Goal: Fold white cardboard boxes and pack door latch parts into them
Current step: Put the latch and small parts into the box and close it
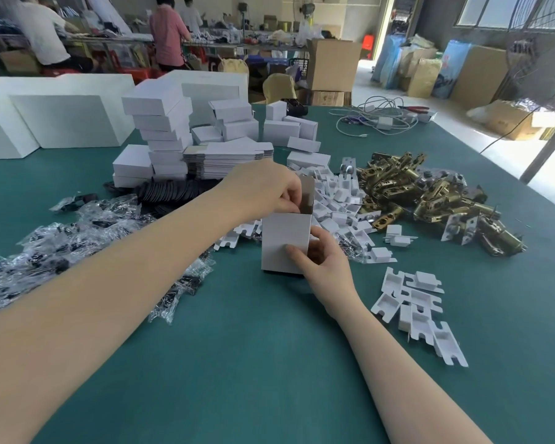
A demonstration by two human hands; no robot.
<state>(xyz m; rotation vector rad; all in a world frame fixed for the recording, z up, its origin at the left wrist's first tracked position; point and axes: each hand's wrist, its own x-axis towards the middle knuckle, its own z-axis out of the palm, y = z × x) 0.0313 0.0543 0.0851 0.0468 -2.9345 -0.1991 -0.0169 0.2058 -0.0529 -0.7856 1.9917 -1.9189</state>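
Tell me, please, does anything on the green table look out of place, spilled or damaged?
Nothing looks damaged. The brass latch parts and clear plastic bags lie in loose heaps, not spilled by accident as far as I can tell. The tall stack of folded boxes leans a little. A tangle of white cables sits at the far edge.

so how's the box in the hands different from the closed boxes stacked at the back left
The box in the hands stands upright with its top flap open; the stacked closed boxes lie flat with flaps shut. The left hand pinches its top flap and the right hand grips its side, while nobody touches the stack. It stands alone on the green table; the others are piled on one another. Both are plain white cardboard.
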